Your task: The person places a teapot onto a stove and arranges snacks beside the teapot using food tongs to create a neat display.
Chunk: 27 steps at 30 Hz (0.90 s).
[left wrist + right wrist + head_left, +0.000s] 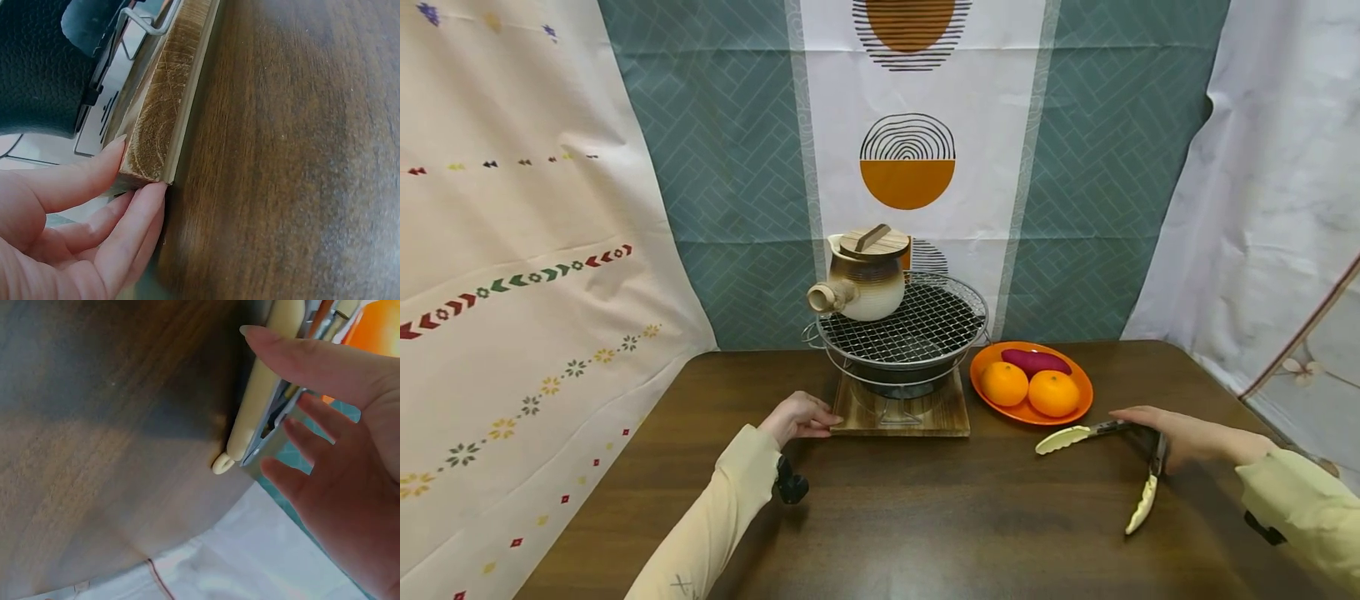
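Note:
At the front left corner of a square wooden board (850, 412), my left hand (797, 417) pinches the edge. In the left wrist view, the thumb lies on the top of the board (164, 100) and the fingers are against its side and lower edge. A round charcoal grill with a wire mesh (936, 325) stands on this board. On the mesh's left side sits a brown and cream clay pot (880, 292) with a wooden lid (874, 242). My right hand (1206, 439) hovers around spread tongs (1063, 439), its thumb extended and fingers loosely bent beside the tongs' handle (262, 400).
Right of the grill, an orange plate (1017, 414) carries two oranges (1054, 393) and a purple sweet potato (1036, 362). Everything stands on a dark wooden table (925, 508). Patterned cloths (730, 167) hang behind and at both sides.

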Each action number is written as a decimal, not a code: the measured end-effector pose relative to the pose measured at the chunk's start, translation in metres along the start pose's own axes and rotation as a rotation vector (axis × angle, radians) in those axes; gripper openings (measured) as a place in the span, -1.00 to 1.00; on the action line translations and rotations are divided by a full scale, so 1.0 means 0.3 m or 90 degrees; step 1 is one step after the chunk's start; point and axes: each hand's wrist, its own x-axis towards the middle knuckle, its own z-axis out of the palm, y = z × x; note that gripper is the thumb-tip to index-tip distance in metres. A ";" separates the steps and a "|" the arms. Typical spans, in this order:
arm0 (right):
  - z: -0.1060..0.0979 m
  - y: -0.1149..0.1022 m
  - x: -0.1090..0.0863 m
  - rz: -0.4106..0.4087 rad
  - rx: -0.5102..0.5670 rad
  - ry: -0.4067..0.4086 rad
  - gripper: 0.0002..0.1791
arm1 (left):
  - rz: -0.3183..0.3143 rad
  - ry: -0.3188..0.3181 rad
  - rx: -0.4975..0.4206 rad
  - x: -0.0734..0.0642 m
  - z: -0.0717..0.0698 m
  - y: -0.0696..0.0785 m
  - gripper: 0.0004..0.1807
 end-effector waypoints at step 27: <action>-0.009 -0.070 0.054 0.191 -0.112 -0.129 -0.06 | 0.018 0.013 0.028 0.032 0.000 -0.027 -0.58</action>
